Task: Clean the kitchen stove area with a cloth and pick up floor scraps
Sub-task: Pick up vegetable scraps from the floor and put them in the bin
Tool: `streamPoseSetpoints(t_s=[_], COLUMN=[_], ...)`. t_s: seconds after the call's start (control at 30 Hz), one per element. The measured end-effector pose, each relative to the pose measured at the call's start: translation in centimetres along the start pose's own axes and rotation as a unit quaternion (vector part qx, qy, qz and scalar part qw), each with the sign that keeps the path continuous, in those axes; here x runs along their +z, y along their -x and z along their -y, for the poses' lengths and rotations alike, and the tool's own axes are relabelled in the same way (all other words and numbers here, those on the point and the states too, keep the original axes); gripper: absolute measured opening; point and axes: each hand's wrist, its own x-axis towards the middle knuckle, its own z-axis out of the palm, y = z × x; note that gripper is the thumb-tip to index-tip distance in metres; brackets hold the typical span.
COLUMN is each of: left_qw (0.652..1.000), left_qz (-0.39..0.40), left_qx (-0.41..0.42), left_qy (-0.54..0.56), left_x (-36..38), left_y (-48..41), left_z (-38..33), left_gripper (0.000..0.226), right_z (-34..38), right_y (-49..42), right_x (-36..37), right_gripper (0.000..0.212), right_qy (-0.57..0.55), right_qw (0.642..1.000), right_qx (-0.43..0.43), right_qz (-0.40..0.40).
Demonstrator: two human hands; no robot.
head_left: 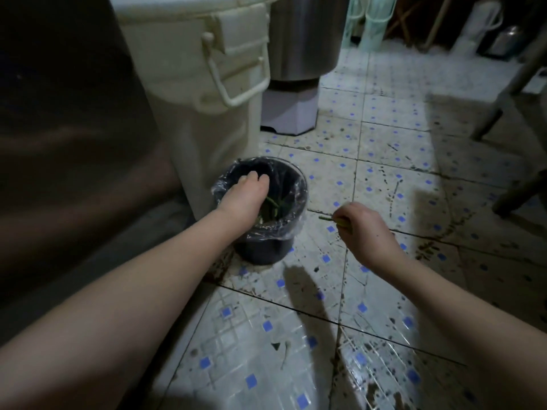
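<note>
A small black waste bin (263, 247) lined with a clear plastic bag stands on the tiled floor (384, 179). Green vegetable scraps (273, 206) lie inside it. My left hand (241, 195) hangs over the bin's mouth with its fingers straight and together, holding nothing that I can see. To the right of the bin, my right hand (359, 227) is curled and pinches a thin green stem scrap (327, 218) just above the floor. More small scraps (279, 347) lie on the tiles near the bottom of the view.
A large cream plastic container (207, 84) with a handle stands directly behind the bin. A steel drum (305, 39) on a white base sits beyond it. Dark legs of furniture (503, 99) cross the right side. The floor tiles are stained and dirty.
</note>
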Motion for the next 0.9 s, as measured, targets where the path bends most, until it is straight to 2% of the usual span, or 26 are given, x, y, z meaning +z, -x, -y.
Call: streamPoseSetpoints(t_s=[0.17, 0.4, 0.53, 0.77, 0.9], left_qw=[1.0, 0.997, 0.996, 0.999, 0.997], left_qz=[0.013, 0.046, 0.023, 0.009, 0.005], left_qx=[-0.002, 0.013, 0.018, 0.005, 0.002], left_qy=[-0.002, -0.063, -0.085, -0.05, -0.074], left_x=[1.2, 2.7, 2.8, 1.0, 1.2], left_y=[-0.2, 0.5, 1.0, 1.6, 1.9], left_z=[0.9, 1.4, 1.8, 2.2, 2.3], left_gripper=[0.039, 0.032, 0.027, 0.036, 0.034], right_z=[0.6, 2.9, 4.6, 6.2, 5.9], right_y=[-3.2, -7.5, -8.8, -10.0, -10.0], right_x=[0.0, 0.6, 1.8, 3.9, 4.1], right_gripper=[0.021, 0.018, 0.017, 0.028, 0.042], right_qy=[0.011, -0.007, -0.026, -0.072, -0.046], right_qw=[1.0, 0.999, 0.998, 0.997, 0.998], right_qx=[-0.013, -0.02, -0.039, -0.041, -0.035], right_qz=[-0.009, -0.04, -0.032, -0.009, 0.028])
